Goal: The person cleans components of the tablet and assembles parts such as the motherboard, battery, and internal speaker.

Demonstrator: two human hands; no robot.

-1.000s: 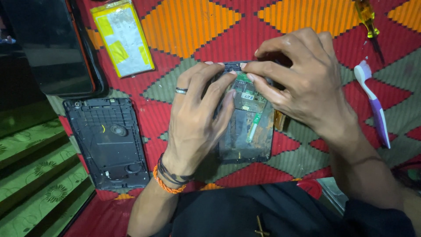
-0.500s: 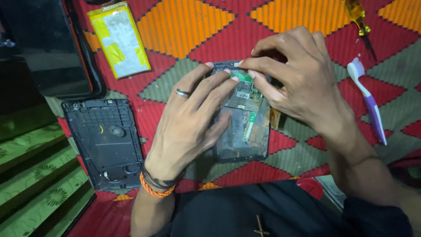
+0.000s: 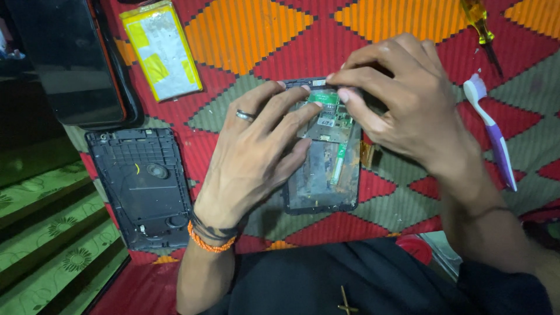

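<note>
An opened phone lies on the patterned cloth with its green circuit board exposed near the top. My left hand, with a ring and orange wrist beads, lies flat over the phone's left side, fingertips at the board. My right hand arches over the phone's top right corner, thumb and forefinger pinched at the upper edge of the board. What sits between those fingertips is too small to make out.
A black back cover lies at the left. A yellow and silver battery sits above it, beside a dark phone. A purple and white toothbrush and a yellow-handled screwdriver lie at the right.
The view has shifted slightly. My right hand's fingers have crept a little along the top edge of the board; my left hand stays pressed on the phone.
</note>
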